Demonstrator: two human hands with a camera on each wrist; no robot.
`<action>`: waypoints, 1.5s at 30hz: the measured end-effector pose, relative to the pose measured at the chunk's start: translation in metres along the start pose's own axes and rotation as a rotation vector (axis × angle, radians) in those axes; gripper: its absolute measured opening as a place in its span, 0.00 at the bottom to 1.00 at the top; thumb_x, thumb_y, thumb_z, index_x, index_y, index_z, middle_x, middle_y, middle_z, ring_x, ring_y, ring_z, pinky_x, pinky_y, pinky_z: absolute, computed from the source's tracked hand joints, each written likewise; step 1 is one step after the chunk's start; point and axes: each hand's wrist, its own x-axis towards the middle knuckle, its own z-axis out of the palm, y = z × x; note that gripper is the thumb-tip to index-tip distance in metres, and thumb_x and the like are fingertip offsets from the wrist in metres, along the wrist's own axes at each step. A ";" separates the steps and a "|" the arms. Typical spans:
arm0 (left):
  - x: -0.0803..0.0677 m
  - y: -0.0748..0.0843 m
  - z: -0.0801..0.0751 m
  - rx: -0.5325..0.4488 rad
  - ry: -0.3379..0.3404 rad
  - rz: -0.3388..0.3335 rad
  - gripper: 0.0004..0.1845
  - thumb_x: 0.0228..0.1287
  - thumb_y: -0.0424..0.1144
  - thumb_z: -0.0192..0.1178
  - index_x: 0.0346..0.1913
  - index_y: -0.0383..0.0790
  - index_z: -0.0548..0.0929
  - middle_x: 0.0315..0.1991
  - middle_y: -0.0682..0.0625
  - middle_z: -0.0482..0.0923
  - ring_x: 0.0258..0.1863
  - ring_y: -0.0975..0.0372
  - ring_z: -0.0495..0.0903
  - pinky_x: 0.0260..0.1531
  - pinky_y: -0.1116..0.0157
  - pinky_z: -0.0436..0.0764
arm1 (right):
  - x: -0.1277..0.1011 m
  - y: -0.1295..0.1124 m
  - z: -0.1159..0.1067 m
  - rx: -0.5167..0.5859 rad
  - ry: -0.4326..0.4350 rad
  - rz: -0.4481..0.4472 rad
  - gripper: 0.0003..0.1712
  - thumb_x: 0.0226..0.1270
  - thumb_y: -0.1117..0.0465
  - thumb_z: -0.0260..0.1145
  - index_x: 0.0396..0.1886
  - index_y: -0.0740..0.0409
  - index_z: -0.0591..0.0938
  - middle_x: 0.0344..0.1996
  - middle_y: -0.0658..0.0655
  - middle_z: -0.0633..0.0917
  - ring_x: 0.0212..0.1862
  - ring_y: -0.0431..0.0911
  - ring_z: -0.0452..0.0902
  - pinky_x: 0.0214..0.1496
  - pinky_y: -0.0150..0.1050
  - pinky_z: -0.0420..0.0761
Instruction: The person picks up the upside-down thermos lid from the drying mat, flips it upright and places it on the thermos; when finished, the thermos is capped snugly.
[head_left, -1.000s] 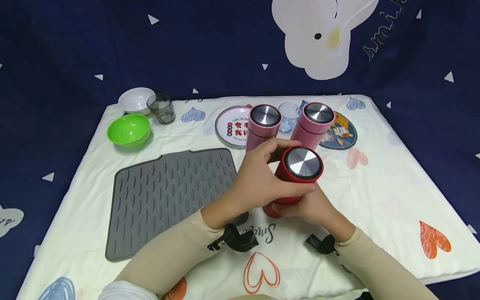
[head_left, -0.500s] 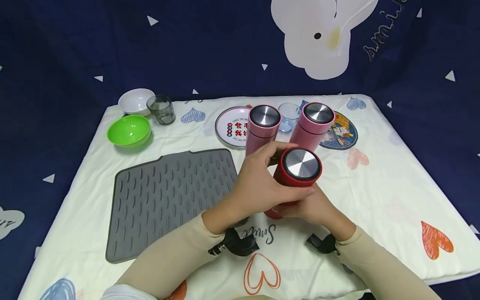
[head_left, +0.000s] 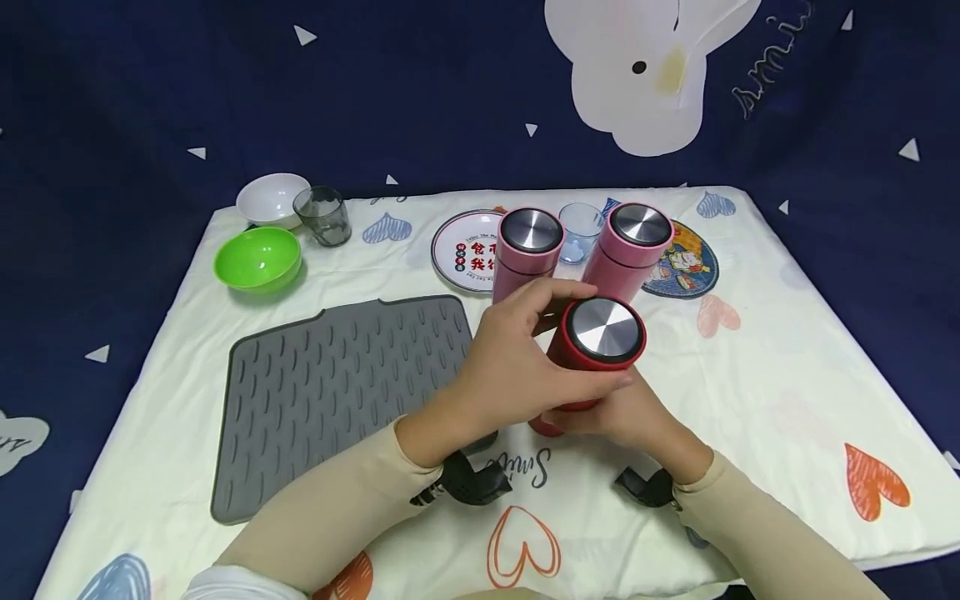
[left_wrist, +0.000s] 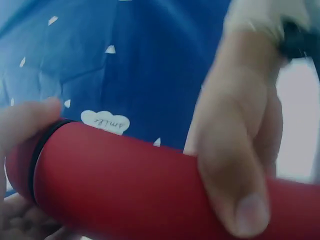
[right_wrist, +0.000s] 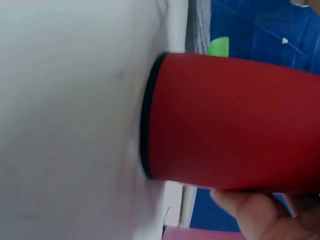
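A red thermos (head_left: 581, 350) with a brushed steel lid top (head_left: 606, 329) stands roughly upright, a little tilted, near the table's middle. My left hand (head_left: 517, 358) holds its upper end, thumb and fingers on either side of the lid. Lower down, my right hand (head_left: 618, 408) grips the body, its thumb lying along the red wall in the left wrist view. The black-rimmed base (right_wrist: 147, 117) is at the white cloth in the right wrist view; whether it touches cannot be told. Behind stand two pink thermoses, the left one (head_left: 525, 254) and the right one (head_left: 630, 250).
A grey ribbed mat (head_left: 337, 400) lies left. Further back are a green bowl (head_left: 257, 260), a white bowl (head_left: 270, 198) and a dark glass (head_left: 326, 218). A white plate (head_left: 457, 250), a clear glass (head_left: 580, 237) and a blue patterned disc (head_left: 690, 262) sit behind the thermoses.
Hardly anything differs: both hands keep hold of the red thermos, which has shifted only very slightly. The pink thermoses and the other tableware stay where they were.
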 end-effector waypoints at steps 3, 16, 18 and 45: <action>0.005 -0.009 -0.002 -0.235 -0.062 -0.046 0.37 0.38 0.31 0.81 0.57 0.36 0.79 0.49 0.52 0.81 0.48 0.65 0.82 0.53 0.64 0.78 | -0.001 0.000 -0.001 -0.003 0.012 0.024 0.35 0.43 0.60 0.84 0.52 0.54 0.77 0.46 0.47 0.81 0.47 0.45 0.77 0.52 0.36 0.75; -0.001 -0.013 0.002 -0.075 -0.077 -0.033 0.43 0.39 0.41 0.82 0.62 0.41 0.74 0.51 0.57 0.78 0.49 0.68 0.78 0.51 0.67 0.77 | 0.000 0.004 -0.003 0.033 -0.045 0.001 0.33 0.45 0.63 0.81 0.52 0.57 0.77 0.45 0.50 0.82 0.45 0.45 0.77 0.49 0.35 0.77; 0.002 -0.016 0.000 -0.128 -0.104 -0.055 0.40 0.39 0.37 0.82 0.61 0.41 0.77 0.49 0.56 0.80 0.48 0.67 0.79 0.51 0.66 0.77 | 0.000 0.004 -0.002 0.040 -0.045 0.003 0.33 0.45 0.62 0.82 0.52 0.56 0.78 0.45 0.50 0.82 0.46 0.45 0.77 0.51 0.36 0.76; 0.005 -0.026 -0.001 -0.226 -0.181 -0.013 0.39 0.40 0.34 0.80 0.62 0.42 0.78 0.50 0.57 0.82 0.49 0.62 0.80 0.51 0.63 0.78 | -0.004 0.006 -0.005 -0.003 -0.018 -0.013 0.35 0.43 0.62 0.83 0.54 0.54 0.78 0.46 0.47 0.83 0.47 0.45 0.78 0.53 0.37 0.75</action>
